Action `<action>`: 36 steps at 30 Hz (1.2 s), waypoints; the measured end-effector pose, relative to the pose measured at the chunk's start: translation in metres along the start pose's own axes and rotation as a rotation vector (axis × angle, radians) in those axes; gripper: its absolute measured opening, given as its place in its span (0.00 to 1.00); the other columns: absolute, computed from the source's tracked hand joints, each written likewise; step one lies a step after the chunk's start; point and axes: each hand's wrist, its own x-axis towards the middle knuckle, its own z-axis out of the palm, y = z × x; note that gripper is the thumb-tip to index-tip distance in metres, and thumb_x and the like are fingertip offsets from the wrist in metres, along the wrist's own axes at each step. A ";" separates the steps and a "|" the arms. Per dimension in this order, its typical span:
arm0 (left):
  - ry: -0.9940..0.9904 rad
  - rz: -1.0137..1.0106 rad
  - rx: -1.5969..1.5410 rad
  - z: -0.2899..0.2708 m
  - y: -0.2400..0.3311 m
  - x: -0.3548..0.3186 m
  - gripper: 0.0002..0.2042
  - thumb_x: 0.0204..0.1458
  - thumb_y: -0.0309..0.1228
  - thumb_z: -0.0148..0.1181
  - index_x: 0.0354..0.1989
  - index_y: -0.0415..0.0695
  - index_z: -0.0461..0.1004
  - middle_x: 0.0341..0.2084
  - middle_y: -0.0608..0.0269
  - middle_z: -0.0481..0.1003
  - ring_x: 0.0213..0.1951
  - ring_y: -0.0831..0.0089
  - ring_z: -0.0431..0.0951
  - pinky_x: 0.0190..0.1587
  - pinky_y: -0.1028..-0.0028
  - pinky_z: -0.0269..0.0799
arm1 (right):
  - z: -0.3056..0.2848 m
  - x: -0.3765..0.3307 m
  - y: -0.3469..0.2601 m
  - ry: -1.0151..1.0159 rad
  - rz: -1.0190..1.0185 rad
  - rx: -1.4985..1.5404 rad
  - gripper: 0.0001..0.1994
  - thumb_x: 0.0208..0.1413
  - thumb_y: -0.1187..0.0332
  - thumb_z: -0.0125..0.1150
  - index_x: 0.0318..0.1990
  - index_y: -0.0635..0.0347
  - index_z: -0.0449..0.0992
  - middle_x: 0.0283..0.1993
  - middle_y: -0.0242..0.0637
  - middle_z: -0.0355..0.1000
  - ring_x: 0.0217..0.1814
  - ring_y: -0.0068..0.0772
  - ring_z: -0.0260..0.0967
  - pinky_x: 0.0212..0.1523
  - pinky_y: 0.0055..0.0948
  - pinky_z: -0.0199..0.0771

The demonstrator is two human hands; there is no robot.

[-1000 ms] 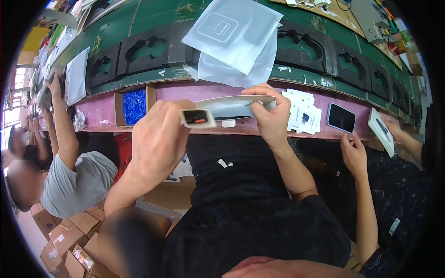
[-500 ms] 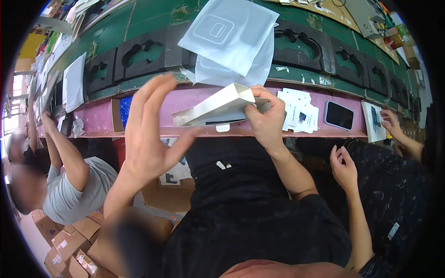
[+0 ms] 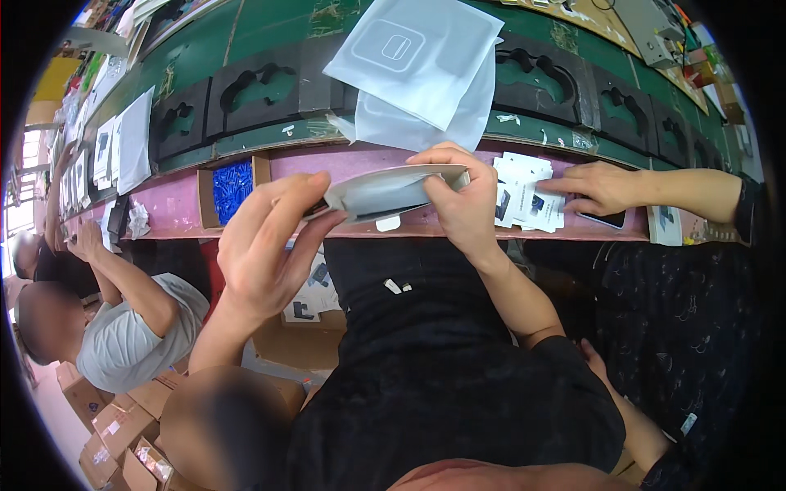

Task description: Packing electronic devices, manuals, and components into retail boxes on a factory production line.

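Observation:
A slim white cardboard box (image 3: pixel 385 175) is held up over the pink bench, its long mouth facing me. Something pale and smooth, perhaps a plastic bag, shows inside. My left hand (image 3: pixel 266 245) pinches the box's left end between thumb and fingers. At the other end my right hand (image 3: pixel 463 200) grips, fingers behind the wall and thumb inside the mouth. Just below the box a small white tab (image 3: pixel 388 222) sticks out over the bench. Right of my right hand lie several printed white leaflets (image 3: pixel 532 184).
A co-worker's hand (image 3: pixel 602 188) reaches over the leaflets and partly covers a phone (image 3: pixel 616 219). Blue small parts fill a carton (image 3: pixel 233 192) at left. White bags (image 3: pixel 426 61) lie over black foam inserts (image 3: pixel 258 94). A person (image 3: pixel 131 327) sits at left.
My left hand has moved in from beside the box and taken its left end. The box's mouth has turned toward me. The co-worker's hand at right has come over the leaflets.

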 end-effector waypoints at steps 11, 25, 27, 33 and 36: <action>0.036 -0.027 -0.006 -0.002 0.002 -0.012 0.24 0.44 0.14 0.78 0.52 0.33 0.79 0.41 0.47 0.83 0.39 0.55 0.86 0.40 0.66 0.83 | 0.012 -0.008 -0.004 -0.002 -0.011 -0.050 0.17 0.51 0.86 0.55 0.47 0.70 0.82 0.45 0.36 0.79 0.48 0.23 0.75 0.53 0.24 0.73; 0.061 -0.043 -0.057 -0.019 -0.005 -0.022 0.26 0.42 0.13 0.78 0.53 0.32 0.79 0.43 0.47 0.83 0.40 0.58 0.86 0.39 0.68 0.84 | 0.035 0.021 -0.092 -0.785 -0.466 -1.115 0.07 0.43 0.71 0.73 0.28 0.64 0.81 0.44 0.40 0.74 0.48 0.45 0.73 0.48 0.45 0.76; 0.061 -0.034 -0.047 -0.026 -0.001 -0.024 0.26 0.42 0.13 0.78 0.54 0.33 0.79 0.43 0.47 0.83 0.40 0.59 0.86 0.39 0.69 0.84 | 0.037 0.019 -0.092 -0.768 -0.447 -1.111 0.06 0.42 0.72 0.72 0.26 0.64 0.80 0.42 0.40 0.72 0.46 0.45 0.72 0.44 0.45 0.76; 0.049 0.081 -0.051 -0.036 -0.005 -0.038 0.37 0.42 0.14 0.79 0.64 0.40 0.70 0.46 0.44 0.80 0.39 0.56 0.86 0.39 0.66 0.85 | 0.036 0.014 -0.095 -0.800 -0.402 -1.094 0.06 0.42 0.75 0.70 0.24 0.66 0.77 0.41 0.42 0.71 0.44 0.46 0.73 0.37 0.42 0.78; 0.057 0.078 -0.095 -0.036 -0.008 -0.039 0.39 0.42 0.14 0.79 0.65 0.40 0.68 0.47 0.42 0.80 0.39 0.55 0.86 0.40 0.65 0.86 | 0.035 0.017 -0.098 -0.822 -0.383 -1.064 0.07 0.42 0.76 0.70 0.27 0.68 0.76 0.41 0.44 0.70 0.45 0.48 0.73 0.38 0.44 0.78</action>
